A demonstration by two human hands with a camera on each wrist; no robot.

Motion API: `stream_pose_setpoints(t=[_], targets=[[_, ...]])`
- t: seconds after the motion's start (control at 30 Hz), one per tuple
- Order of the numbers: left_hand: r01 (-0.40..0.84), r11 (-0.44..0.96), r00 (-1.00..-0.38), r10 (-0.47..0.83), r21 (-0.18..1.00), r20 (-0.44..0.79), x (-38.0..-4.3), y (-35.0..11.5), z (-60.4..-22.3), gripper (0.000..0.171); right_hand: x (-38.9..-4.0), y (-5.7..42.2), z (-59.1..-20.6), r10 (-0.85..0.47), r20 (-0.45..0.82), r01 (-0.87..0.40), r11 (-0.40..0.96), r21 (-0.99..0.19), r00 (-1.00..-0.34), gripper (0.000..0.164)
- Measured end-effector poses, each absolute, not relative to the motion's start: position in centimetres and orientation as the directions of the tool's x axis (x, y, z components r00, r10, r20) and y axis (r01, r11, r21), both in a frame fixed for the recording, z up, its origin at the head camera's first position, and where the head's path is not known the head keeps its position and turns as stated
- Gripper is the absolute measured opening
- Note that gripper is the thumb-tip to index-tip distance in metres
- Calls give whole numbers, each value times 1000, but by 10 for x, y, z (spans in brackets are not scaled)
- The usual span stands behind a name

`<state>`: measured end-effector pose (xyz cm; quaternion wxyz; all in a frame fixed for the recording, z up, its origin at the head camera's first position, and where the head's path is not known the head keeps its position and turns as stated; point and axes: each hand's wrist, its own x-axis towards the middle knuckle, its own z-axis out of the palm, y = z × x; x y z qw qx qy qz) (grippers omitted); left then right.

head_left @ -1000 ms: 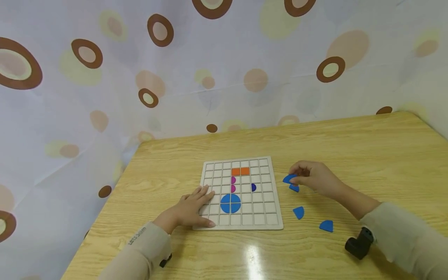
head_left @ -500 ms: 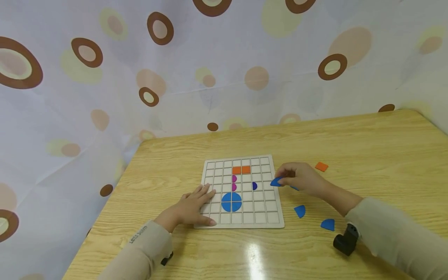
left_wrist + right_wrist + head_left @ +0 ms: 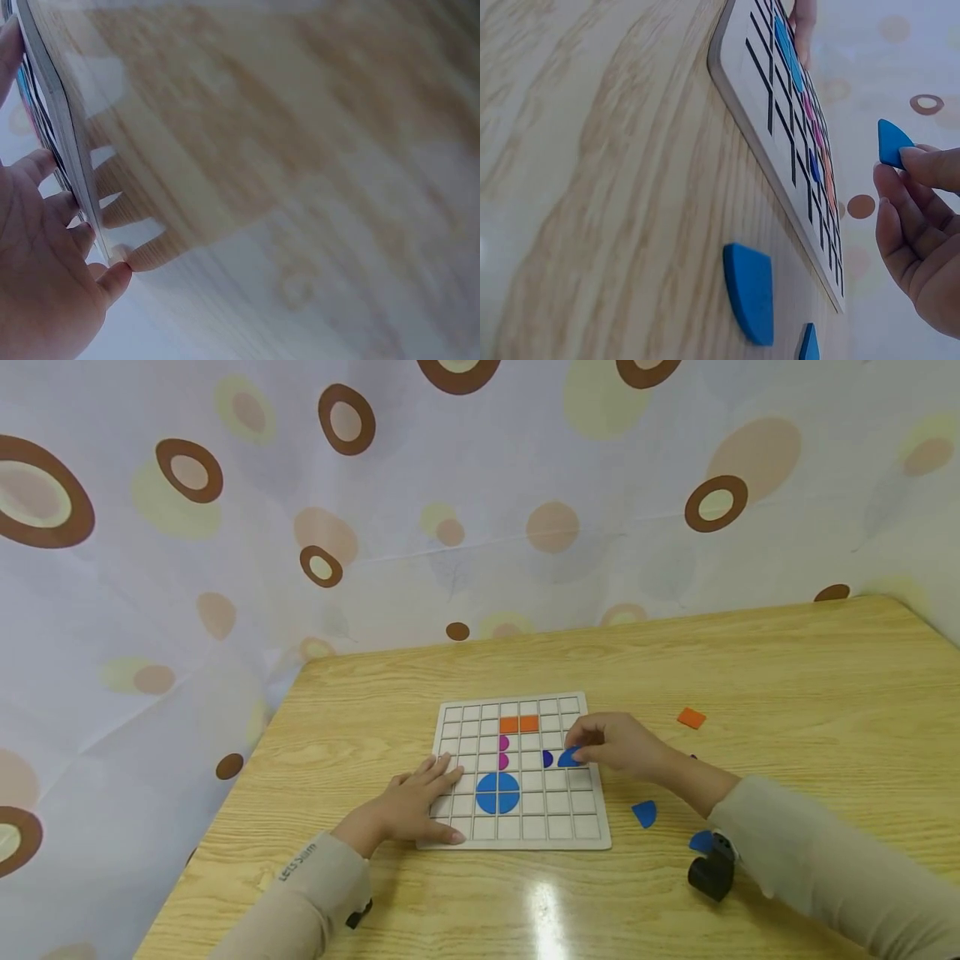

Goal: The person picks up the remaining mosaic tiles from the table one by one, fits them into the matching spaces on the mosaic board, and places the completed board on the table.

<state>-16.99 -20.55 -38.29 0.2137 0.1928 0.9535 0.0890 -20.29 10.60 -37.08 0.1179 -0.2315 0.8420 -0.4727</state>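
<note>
Right of the frame's centre, the right hand [image 3: 622,746], pinching a blue piece [image 3: 568,757], should lower it flat while the left hand [image 3: 410,807], fingers spread, steadies the board [image 3: 558,828].

The gridded board [image 3: 557,827] looks smooth and matt. Under it, the counter [image 3: 795,693] shows wood grain and a glossy finish, mirroring light in front of the board. Right of the board, a blue quarter-circle [image 3: 645,814] looks smooth and plastic. Behind the board, the spotted backdrop [image 3: 495,460] looks like matt, creased cloth.
</note>
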Motion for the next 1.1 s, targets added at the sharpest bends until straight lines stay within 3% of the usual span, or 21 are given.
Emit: stream_pose_setpoints(t=[0.6, 1.1], targets=[[389, 901, -826, 433, 192, -361, -165, -207, -381, 89, -211, 85, -380, -540, 11, -301, 452, -839, -841, 4], [374, 899, -829, 435, 229, -352, -169, -206, -383, 89, -217, 74, -384, -569, -1, -315, 457, -832, -822, 4]])
